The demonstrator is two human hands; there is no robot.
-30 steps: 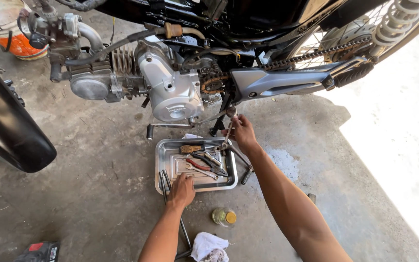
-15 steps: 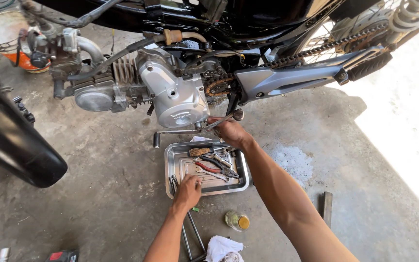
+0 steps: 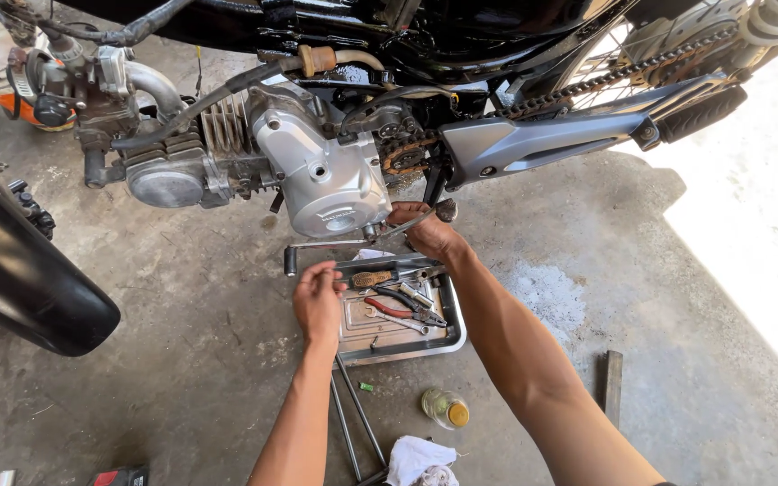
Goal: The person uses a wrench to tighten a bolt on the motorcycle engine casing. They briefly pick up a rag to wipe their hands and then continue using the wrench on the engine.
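Observation:
A motorcycle stands over the concrete floor with its silver engine cover (image 3: pixel 326 175) facing me. My right hand (image 3: pixel 425 232) is closed around a metal lever (image 3: pixel 434 212) just below and to the right of that cover. My left hand (image 3: pixel 317 297) hovers at the left rim of a steel tray (image 3: pixel 454 335), fingers curled together; I cannot see whether a small part sits in them. The tray holds pliers with red handles (image 3: pixel 389 309), a wooden-handled tool (image 3: pixel 373 279) and other hand tools. A chain sprocket (image 3: pixel 400 157) shows beside the cover.
The black front tyre (image 3: pixel 20 279) fills the left edge. Two thin metal rods (image 3: pixel 353 423) lie below the tray, with a white rag (image 3: pixel 416 461) and a small yellow-capped jar (image 3: pixel 447 409) nearby. A wooden stick (image 3: pixel 612 389) lies at right. The footrest (image 3: pixel 704 112) juts out upper right.
My left hand has risen from the floor below the tray to its left rim. My right hand has moved up from above the tray onto the lever. The view has drawn closer.

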